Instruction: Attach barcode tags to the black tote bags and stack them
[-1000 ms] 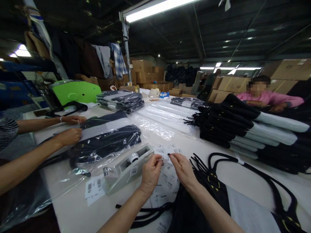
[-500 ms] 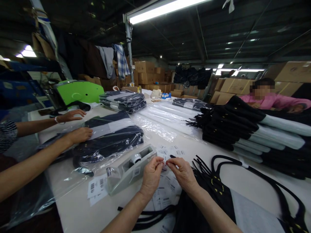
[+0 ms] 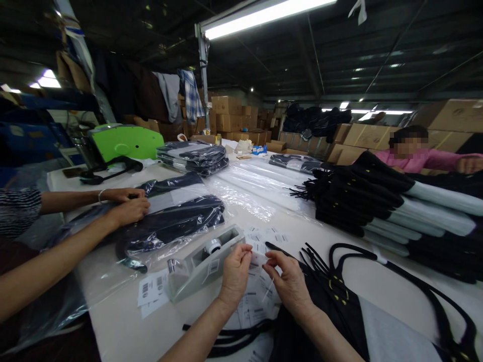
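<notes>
Labels at our fingertips.
We pinched one barcode label [image 3: 258,250] between left hand [image 3: 234,274] and right hand [image 3: 290,282], beside the tape dispenser [image 3: 204,261].

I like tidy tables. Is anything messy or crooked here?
A bit. Barcode labels lie scattered and overlapping under the left hand and right hand, with two more apart beside the tape dispenser. Nothing looks damaged.

Small white paper barcode label [image 3: 259,250], pinched upright at its edges between the left hand [image 3: 234,274] and right hand [image 3: 289,281], held just above a loose pile of white barcode label sheets [image 3: 252,306] lying flat on the white tabletop [image 3: 116,322]
</notes>
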The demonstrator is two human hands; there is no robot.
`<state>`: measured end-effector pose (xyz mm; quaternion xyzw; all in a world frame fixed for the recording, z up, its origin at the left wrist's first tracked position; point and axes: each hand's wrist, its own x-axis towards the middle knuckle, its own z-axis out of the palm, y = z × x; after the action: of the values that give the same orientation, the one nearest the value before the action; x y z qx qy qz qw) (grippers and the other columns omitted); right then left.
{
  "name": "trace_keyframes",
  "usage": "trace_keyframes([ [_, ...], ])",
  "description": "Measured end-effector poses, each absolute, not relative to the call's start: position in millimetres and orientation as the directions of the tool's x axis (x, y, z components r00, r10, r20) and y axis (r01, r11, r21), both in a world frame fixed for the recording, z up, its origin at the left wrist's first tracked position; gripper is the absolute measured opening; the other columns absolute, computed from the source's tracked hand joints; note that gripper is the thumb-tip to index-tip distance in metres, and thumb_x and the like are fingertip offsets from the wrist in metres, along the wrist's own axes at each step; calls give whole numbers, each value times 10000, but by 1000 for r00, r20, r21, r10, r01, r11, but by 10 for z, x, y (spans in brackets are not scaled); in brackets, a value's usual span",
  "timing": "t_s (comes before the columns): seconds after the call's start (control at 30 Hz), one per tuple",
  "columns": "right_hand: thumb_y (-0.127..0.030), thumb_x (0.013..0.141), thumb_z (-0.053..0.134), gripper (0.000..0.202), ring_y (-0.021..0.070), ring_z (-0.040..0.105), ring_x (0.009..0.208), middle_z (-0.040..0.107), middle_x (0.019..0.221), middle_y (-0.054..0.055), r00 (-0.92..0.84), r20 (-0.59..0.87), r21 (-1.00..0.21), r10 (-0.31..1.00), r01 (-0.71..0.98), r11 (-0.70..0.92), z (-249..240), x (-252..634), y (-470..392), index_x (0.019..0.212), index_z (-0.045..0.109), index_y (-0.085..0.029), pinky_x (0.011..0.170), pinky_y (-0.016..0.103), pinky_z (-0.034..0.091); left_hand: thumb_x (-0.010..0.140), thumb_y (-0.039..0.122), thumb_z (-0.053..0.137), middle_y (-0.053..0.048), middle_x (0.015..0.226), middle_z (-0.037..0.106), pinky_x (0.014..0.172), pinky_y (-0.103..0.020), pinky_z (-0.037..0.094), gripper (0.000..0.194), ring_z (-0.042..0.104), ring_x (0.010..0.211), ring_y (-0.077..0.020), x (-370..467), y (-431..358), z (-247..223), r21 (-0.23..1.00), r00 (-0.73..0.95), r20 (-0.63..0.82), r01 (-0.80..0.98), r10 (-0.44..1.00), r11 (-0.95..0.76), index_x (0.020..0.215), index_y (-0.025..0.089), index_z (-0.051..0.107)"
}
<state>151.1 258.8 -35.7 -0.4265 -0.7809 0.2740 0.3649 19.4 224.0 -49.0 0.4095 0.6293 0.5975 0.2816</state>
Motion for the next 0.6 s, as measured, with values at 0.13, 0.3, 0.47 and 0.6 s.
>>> trace_keyframes([
  [0.13, -312, 634, 591, 178, 158, 520, 683, 598, 684, -4, -401, 157, -951, 902, 185, 248, -218, 1526, 2596, 772, 617, -203, 690, 291, 397, 720, 222, 441, 3, 656, 587, 613, -241, 420, 161, 540, 630, -134, 218, 2255, -483, 973, -521, 121, 231, 845, 3, 805, 158, 561],
  [0.3, -235, 532, 659, 106, 128, 521, 634, 606, 609, -14, -410, -62, -991, 910, -84, -105, -91, 1579, 2598, 609, 614, -176, 660, 249, 392, 732, 222, 392, -15, 701, 601, 654, -266, 424, 200, 556, 666, -156, 297, 2282, -469, 943, -517, 155, 331, 842, 30, 820, 167, 563],
  [0.47, -197, 501, 679, 112, 114, 529, 623, 604, 586, -21, -315, -68, -964, 947, -225, -144, -72, 1627, 2639, 585, 609, -176, 662, 227, 387, 770, 263, 344, -18, 654, 595, 617, -276, 422, 256, 567, 604, -168, 315, 2291, -635, 926, -469, 154, 375, 870, 38, 874, 176, 561],
  [0.6, -195, 522, 681, 118, 109, 534, 639, 612, 619, -19, -292, -18, -946, 956, -306, -111, 19, 1641, 2675, 622, 620, -179, 662, 219, 390, 787, 237, 324, -28, 653, 605, 593, -270, 420, 293, 584, 606, -178, 240, 2303, -861, 877, -422, 123, 470, 898, 101, 961, 183, 554],
])
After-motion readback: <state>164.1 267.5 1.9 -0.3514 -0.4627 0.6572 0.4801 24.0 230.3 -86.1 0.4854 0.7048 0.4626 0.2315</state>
